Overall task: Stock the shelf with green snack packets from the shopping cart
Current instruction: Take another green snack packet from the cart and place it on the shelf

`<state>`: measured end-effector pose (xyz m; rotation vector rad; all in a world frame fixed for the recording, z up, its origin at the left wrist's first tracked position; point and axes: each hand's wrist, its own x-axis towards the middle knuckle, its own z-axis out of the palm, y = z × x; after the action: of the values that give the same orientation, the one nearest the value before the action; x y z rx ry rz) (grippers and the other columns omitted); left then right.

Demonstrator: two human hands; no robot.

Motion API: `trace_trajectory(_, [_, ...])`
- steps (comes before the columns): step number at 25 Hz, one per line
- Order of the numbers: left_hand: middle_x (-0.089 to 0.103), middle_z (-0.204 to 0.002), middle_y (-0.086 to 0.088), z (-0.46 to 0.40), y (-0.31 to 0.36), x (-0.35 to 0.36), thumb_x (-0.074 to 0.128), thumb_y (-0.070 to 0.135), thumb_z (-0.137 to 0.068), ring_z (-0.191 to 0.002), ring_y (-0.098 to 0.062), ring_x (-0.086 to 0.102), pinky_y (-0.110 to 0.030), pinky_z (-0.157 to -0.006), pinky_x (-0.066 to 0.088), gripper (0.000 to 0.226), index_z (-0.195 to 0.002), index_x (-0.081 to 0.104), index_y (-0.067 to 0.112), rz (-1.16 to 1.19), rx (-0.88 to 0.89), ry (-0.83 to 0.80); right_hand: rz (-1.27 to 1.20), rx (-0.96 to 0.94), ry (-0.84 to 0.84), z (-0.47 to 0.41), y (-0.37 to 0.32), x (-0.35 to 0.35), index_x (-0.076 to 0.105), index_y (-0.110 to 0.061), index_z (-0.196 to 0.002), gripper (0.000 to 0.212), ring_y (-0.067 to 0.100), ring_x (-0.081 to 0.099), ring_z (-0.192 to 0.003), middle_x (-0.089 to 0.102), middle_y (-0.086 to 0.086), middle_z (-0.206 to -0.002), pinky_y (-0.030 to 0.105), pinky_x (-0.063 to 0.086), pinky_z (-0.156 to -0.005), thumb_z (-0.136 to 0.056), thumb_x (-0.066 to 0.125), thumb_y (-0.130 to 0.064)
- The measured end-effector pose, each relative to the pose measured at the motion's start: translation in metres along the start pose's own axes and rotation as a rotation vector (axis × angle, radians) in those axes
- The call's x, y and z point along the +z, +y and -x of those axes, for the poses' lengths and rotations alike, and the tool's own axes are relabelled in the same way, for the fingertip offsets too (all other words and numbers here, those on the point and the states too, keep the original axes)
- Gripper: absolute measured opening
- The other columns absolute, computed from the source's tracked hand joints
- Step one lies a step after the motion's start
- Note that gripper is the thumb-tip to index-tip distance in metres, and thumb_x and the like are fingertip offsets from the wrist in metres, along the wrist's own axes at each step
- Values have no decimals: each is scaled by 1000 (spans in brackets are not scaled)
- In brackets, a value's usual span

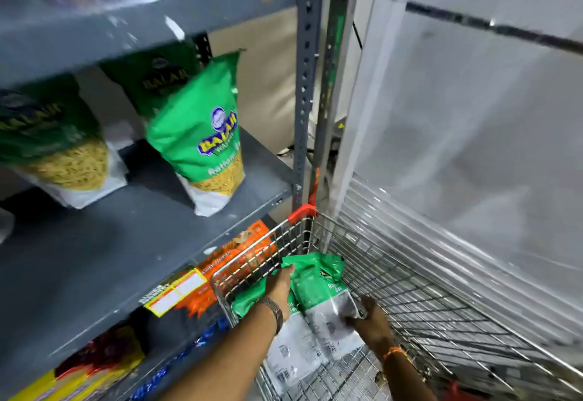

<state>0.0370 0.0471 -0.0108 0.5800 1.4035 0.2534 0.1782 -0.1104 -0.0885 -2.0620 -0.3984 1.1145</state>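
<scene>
Down in the shopping cart point(410, 290), left hand point(279, 287) and right hand point(370, 318) grip one green packet point(318, 284) — others underneath blurred; two packets point(202, 135) stand on the shelf point(126, 243).

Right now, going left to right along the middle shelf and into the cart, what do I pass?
Left green packet → upright green packet → shelf post → left hand → packet in cart → right hand.
</scene>
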Motion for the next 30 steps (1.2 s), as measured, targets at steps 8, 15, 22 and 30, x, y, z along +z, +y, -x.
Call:
trace_trajectory(8, [45,-151,-18,-146,-49,26,54,37,-95,-136,-31,48,-42,-112,39,63,-145,43,1,-110,38,78,111,-46,-144,-84,65,13,60,-23,-108,59,7,70,-88,72,-6,-98,21,59,-82,-61,96,-25])
trace_trajectory(15, [55,-141,-22,-148,-53,25,55,26,-97,-128,-35,56,-53,-105,44,50,-136,52,-6,36,63,116,-3,-139,-214,-65,67,2,68,-16,-110,64,22,77,-97,81,1,-105,28,64,-75,-52,96,-11])
trace_trajectory(22, [73,-116,-14,39,-9,-10,64,32,-91,-85,-19,71,-46,-83,58,29,-112,71,13,204,227,-28,-76,-252,-206,47,-5,-39,59,-7,-128,85,32,70,-114,73,12,-122,50,57,-97,-52,98,-7])
trace_trajectory(30, [79,-94,-16,238,89,-136,69,17,-83,-72,-24,77,-39,-67,61,15,-93,75,6,486,624,-107,-60,-594,-472,147,-178,28,54,-12,-134,93,13,69,-118,72,-2,-128,17,55,-92,-53,97,1])
